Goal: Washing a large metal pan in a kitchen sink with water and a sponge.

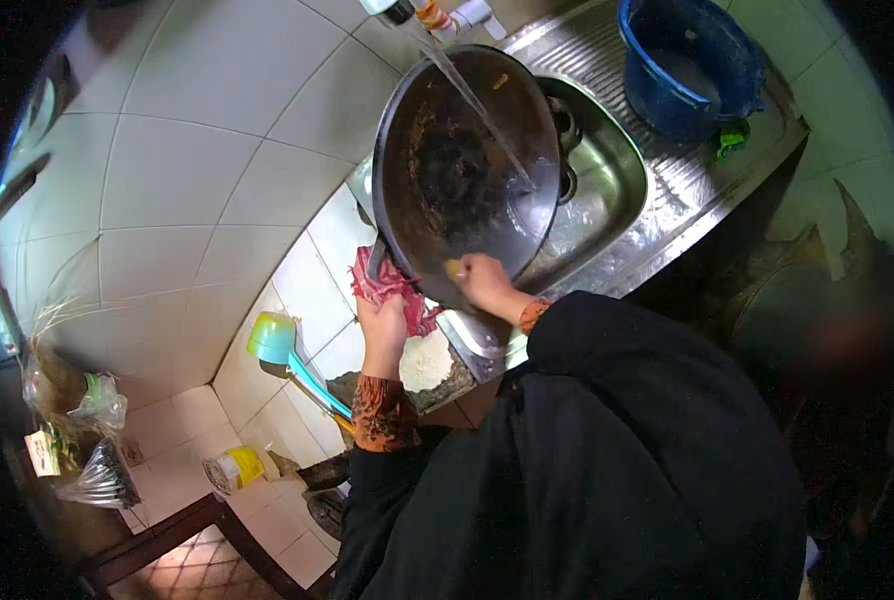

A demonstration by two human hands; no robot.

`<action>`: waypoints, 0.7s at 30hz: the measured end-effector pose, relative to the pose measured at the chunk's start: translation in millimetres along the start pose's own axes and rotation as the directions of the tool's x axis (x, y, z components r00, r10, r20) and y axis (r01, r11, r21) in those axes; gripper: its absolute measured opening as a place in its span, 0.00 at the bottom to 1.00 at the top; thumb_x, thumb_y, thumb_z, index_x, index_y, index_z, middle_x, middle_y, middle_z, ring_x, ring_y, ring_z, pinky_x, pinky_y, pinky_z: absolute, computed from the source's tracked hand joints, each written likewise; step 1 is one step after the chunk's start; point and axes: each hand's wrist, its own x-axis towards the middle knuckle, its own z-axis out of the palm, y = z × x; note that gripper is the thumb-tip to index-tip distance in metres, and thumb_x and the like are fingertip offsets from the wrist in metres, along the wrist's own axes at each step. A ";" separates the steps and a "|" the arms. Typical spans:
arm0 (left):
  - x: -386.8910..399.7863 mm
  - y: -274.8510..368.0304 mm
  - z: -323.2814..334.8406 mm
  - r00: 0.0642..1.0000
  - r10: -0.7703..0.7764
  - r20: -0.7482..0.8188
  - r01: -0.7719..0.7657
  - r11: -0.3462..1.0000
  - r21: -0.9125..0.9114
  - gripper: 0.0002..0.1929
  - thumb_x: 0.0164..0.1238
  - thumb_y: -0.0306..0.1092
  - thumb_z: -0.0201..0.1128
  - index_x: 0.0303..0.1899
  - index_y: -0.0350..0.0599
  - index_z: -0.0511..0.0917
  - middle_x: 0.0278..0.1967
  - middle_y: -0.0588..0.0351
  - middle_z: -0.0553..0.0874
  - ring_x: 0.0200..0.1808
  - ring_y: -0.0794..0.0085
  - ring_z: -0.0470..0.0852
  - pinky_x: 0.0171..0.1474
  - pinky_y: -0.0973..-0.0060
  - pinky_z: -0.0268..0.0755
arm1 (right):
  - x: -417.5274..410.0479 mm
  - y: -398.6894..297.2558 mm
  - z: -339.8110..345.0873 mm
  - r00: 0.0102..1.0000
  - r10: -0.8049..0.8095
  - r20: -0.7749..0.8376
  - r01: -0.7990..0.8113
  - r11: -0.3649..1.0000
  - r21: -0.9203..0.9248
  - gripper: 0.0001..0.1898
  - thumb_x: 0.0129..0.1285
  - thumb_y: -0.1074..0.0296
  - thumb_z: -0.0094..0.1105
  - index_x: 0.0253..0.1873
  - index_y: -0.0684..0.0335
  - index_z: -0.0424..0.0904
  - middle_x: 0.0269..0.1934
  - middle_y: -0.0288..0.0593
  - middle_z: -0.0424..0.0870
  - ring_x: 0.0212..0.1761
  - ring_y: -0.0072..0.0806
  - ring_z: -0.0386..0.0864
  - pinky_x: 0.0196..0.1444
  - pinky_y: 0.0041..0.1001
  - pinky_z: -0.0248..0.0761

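A large dark wok [447, 172] rests tilted over the stainless steel sink [604, 180], its inside wet, with brown residue around the middle. Water [477, 101] streams from the tap [462, 19] into it. My left hand [384, 330] grips a red and white cloth [387, 285] against the wok's near-left handle [376, 259]. At the near rim, the fingers of my right hand [488, 281] close around a small yellowish piece [454, 270], perhaps a sponge, mostly hidden by the hand. It is close to the wok's inner wall.
A blue bucket [664, 82] stands on the ribbed drainboard [567, 34], with a green scrap [732, 140] beside it. Left of my left arm are long-handled plastic dippers [273, 339]. A yellow-labelled tub [233, 470] and plastic bags [102, 476] lie farther left. Tiled wall [214, 97] bounds the sink.
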 end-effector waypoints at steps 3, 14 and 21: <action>0.7 -6.9 -1.5 0.996 0.067 -0.060 -0.068 0.998 -0.003 0.27 0.50 0.15 0.44 0.58 0.35 0.64 0.48 0.55 0.77 0.45 0.73 0.77 0.46 0.77 0.71 | 36.5 51.1 -10.4 0.984 0.148 0.103 -0.112 0.949 -0.294 0.17 0.55 0.59 0.55 0.28 0.70 0.80 0.29 0.62 0.79 0.34 0.52 0.78 0.37 0.41 0.71; 2.4 1.8 1.4 0.995 0.092 -0.026 -0.091 0.995 0.040 0.29 0.47 0.15 0.41 0.58 0.34 0.64 0.51 0.52 0.76 0.50 0.69 0.76 0.53 0.76 0.68 | 133.5 12.4 -122.7 0.859 0.132 0.495 -0.491 -0.063 0.869 0.13 0.65 0.57 0.47 0.48 0.58 0.68 0.34 0.48 0.74 0.37 0.43 0.77 0.34 0.47 0.70; 2.3 -0.2 0.9 0.993 0.117 -0.012 -0.118 0.993 -0.030 0.28 0.47 0.13 0.42 0.56 0.35 0.67 0.48 0.54 0.78 0.47 0.73 0.77 0.49 0.79 0.69 | 127.0 -15.8 -117.5 0.980 0.037 0.198 -0.201 0.233 0.951 0.11 0.66 0.72 0.44 0.52 0.60 0.65 0.42 0.48 0.73 0.39 0.41 0.78 0.37 0.39 0.73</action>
